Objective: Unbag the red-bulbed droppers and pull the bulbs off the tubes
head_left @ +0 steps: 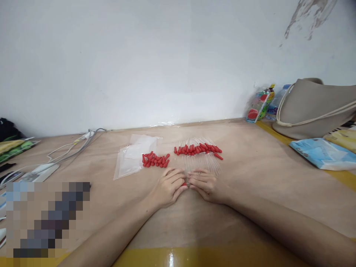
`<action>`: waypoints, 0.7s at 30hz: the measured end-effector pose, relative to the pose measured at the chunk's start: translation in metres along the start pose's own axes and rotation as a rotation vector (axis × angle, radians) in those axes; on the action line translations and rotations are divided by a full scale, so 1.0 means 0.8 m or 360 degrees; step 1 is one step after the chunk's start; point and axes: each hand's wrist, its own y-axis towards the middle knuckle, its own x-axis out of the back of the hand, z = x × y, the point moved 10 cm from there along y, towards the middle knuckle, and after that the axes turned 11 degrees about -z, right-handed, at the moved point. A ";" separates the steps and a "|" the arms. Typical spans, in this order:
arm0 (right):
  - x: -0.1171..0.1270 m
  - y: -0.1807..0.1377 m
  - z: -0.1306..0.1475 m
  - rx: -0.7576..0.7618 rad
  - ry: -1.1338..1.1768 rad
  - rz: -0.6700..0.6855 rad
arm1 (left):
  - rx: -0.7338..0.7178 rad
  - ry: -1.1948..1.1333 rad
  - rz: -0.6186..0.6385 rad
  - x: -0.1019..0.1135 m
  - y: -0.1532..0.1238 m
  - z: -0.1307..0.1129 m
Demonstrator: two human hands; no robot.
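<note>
Two bare hands are meeting over a wooden-looking table (250, 163), fingertips almost touching, backs turned up. The left hand (172, 187) is grasping a red rubber cap (184, 184) between thumb and fingers, and the cap's end is showing on the side facing the other hand. The right hand (205, 185) is bending its fingers together just beside that cap; whether it is pinching anything cannot be told, since the fingers are covering the spot. Directly beyond the hands, bare clear tubes (201, 163) are lying side by side, pointing toward the wall (139, 66). Farther back, a row of red-capped tubes (196, 149) is stretching from left to right, the caps facing the person; one red piece (218, 156) is lying aslant at the near right of this row. To the left, a heap of loose red caps (156, 160) is resting partly on clear plastic bags (128, 163). At the right, a blue packet (317, 152) is lying in front of a grey handbag (317, 105), and bottles (260, 105) are standing near the wall. At the left, cables (89, 139) are running past a white power strip (44, 171), while a pixelated patch is hiding the lower corner
</note>
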 end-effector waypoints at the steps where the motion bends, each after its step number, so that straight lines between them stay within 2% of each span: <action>1: 0.000 0.000 0.002 0.0023 -0.0002 0.0005 | -0.0005 0.0003 0.0017 0.000 0.000 -0.001; 8: 0.001 -0.006 0.007 0.0117 -0.0015 0.0044 | 0.0001 -0.0012 0.0139 -0.004 -0.002 -0.004; 18: 0.007 -0.013 0.025 0.0340 -0.0093 0.0199 | -0.0035 -0.0053 0.0200 -0.004 -0.005 -0.012; 21: 0.007 -0.013 0.026 0.0327 -0.0080 0.0186 | -0.0029 -0.0051 0.0191 -0.003 -0.006 -0.012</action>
